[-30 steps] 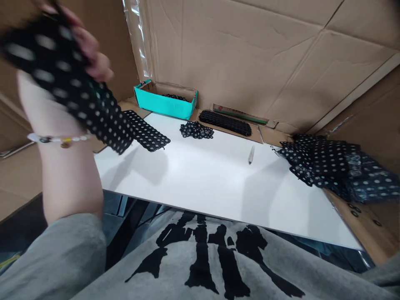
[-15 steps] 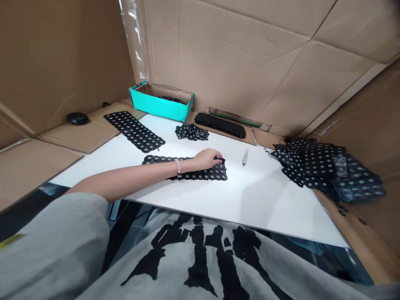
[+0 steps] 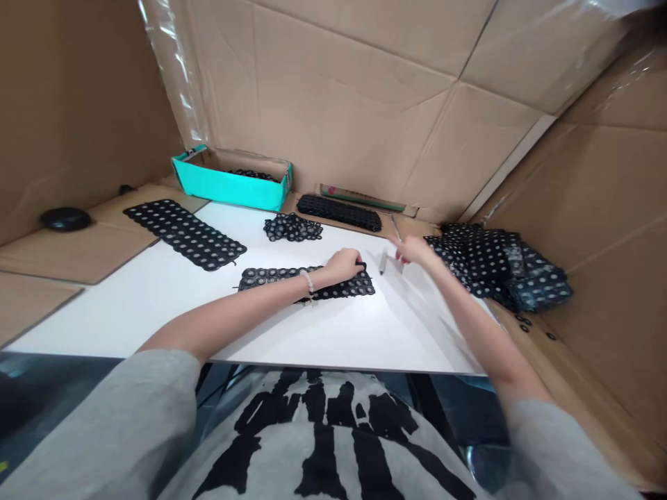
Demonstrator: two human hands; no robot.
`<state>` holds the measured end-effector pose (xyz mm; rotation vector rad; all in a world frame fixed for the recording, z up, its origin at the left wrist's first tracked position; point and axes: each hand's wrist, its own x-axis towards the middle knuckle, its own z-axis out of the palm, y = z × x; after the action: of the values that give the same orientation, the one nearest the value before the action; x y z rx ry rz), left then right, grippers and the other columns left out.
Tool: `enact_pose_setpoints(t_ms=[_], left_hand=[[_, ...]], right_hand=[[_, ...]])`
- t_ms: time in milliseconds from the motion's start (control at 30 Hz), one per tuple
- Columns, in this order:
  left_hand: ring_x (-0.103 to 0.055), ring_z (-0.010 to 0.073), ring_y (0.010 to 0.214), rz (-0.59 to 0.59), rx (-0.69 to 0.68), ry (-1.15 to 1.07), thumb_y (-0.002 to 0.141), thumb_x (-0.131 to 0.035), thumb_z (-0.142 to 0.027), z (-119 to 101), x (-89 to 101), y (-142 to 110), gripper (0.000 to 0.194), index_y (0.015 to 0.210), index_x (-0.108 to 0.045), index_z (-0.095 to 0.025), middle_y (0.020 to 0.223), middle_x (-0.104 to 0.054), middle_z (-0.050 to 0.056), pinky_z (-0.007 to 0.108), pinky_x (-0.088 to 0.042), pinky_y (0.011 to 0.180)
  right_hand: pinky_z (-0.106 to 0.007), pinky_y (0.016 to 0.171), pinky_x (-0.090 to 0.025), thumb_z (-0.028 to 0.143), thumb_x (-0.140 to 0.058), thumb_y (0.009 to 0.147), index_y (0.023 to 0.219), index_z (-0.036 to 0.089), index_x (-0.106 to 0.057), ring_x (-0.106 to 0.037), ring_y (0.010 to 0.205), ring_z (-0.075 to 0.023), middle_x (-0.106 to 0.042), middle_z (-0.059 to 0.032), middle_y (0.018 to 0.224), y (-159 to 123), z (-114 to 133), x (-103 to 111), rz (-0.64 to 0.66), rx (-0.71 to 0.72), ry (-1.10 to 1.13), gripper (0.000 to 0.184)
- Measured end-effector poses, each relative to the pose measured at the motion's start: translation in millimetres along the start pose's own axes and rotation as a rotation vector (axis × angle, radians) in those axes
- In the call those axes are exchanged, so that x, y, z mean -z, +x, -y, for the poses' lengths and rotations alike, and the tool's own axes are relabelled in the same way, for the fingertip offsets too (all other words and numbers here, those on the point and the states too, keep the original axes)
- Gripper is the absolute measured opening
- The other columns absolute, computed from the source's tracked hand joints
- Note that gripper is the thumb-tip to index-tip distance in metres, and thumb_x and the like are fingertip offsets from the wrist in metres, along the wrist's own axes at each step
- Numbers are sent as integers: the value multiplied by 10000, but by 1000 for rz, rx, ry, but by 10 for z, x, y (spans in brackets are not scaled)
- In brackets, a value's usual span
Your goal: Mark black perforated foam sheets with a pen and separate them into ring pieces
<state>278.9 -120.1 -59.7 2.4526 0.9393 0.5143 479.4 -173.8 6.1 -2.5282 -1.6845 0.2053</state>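
A black sheet of joined rings (image 3: 260,276) with pale round centres lies flat on the white board (image 3: 323,340). My left hand (image 3: 341,267) rests over its right part, fingers pinched at the upper edge. A bit of black shows at those fingertips. My left forearm hides some of the sheet. My right hand (image 3: 415,250) is slightly blurred above the board, index finger stretched out and the others partly curled, with nothing visible in it. Just left of it lies a slim whitish pen-like tool (image 3: 383,262) with a dark tip.
Another ring sheet (image 3: 185,232) lies left, and a crumpled one (image 3: 292,228) behind. Along the back are a turquoise box (image 3: 232,187) and a stack of black strips (image 3: 338,212). Dotted sheets (image 3: 484,253) pile up right, near loose rings (image 3: 524,323). Cardboard walls (image 3: 333,90) surround the board.
My right hand has come into view from the right, reaching beside the pen-like tool. My left hand stays on the ring sheet. The camera view has shifted to the right.
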Motion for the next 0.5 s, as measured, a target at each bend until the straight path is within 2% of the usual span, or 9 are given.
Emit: enact_pose_setpoints(t_ms=[100,167,233,300,400,500], left_hand=[[-710,323,1049,-31,4,-32,869,-689,-317,1,-37,26,175,959,-770,-192,1091,-773,170,399,-530,928],[-705,313,1057,-58,-11,-52,886,-663,-312,12,-52,6,202,989,-772,-178,1097,-776,155,390,-520,952],[-706,293,1045,-70,-19,-80,891,-644,-298,32,-52,-10,225,1018,-772,-163,1096,-780,133,372,-517,952],[-708,274,1021,-68,-3,-115,879,-652,-300,53,-43,-7,238,1028,-772,-159,1092,-784,110,350,-518,936],[-705,261,1002,-52,12,-173,860,-669,-335,78,-30,24,250,1013,-775,-168,1091,-788,86,332,-517,917],[-699,267,988,-44,-10,-209,856,-655,-371,95,-39,57,265,981,-779,-173,1072,-791,81,338,-508,903]], right_hand=[[-430,940,-537,588,-505,974,1031,144,-744,-697,1123,-346,-730,-230,1160,-35,69,-256,-14,-87,-77,507],[-398,899,-527,487,-621,896,989,140,-745,-697,1125,-362,-745,-238,1131,-48,100,-393,-67,-57,-61,380],[-317,776,-516,346,-651,845,820,133,-716,-728,924,-291,-763,-182,873,-58,80,-473,-43,18,197,224],[-264,620,-474,312,-613,843,744,153,-657,-666,659,-195,-693,-88,653,-75,26,-518,1,71,558,193],[-222,498,-414,348,-645,797,808,198,-589,-526,479,-110,-637,11,597,-126,-42,-574,-70,96,1035,161],[-198,522,-445,352,-745,680,776,220,-524,-552,510,-90,-672,21,634,-185,-43,-619,-159,200,1405,275]])
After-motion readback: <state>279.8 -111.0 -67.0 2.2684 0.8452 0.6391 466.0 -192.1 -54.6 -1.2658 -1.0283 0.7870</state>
